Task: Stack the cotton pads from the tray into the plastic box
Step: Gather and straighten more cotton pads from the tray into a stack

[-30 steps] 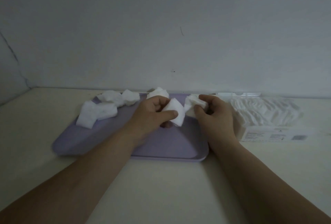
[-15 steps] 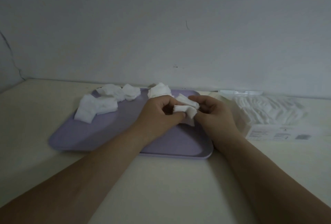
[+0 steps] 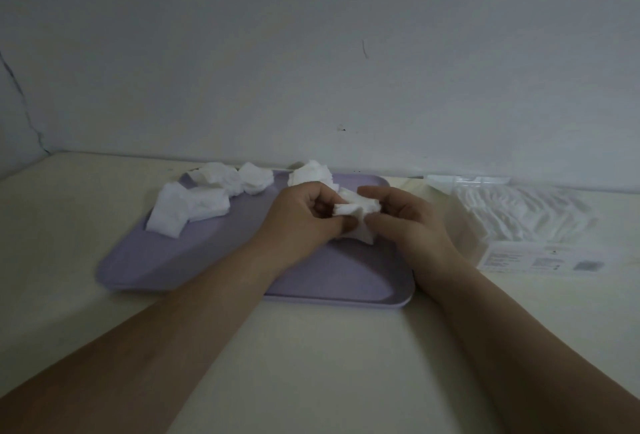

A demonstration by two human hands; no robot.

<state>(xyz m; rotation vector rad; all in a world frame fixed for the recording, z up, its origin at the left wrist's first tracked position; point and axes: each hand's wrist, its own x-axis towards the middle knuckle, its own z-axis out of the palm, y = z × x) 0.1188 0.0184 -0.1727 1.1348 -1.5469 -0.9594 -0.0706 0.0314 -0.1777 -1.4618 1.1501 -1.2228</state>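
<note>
Left hand point(image 3: 304, 215) and right hand point(image 3: 401, 217) together pinch a small bundle of cotton pads point(image 3: 355, 213) above the lilac tray point(image 3: 214, 260). Loose pads point(image 3: 194, 205) lie at its far left. The plastic box point(image 3: 530, 225), holding pads, stands just right.

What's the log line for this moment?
left hand + right hand: grip pad bunch | above tray | plastic box: holds pads

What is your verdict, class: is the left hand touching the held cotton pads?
Touching. The head view shows the left hand pinching the cotton pads, thumb against them.
</note>
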